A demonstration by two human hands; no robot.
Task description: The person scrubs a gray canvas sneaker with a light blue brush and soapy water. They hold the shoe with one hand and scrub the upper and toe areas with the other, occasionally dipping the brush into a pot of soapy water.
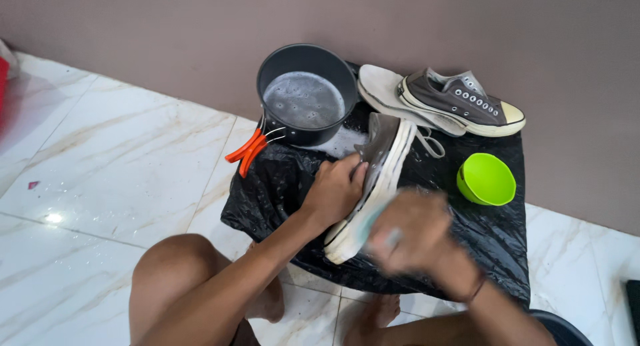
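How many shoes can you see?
2. One grey shoe is on its side on the black plastic sheet, held by the left hand while the blurred right hand works at its sole. The other grey shoe rests by the wall.

Glossy black plastic sheet [493, 239] (crinkled), canvas sneaker [383, 156]

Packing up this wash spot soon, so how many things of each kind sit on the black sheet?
Grey canvas sneakers: 2, one gripped by the left hand
White insole: 1
Dark metal pot with orange handles: 1
Green plastic bowl: 1
Total: 5
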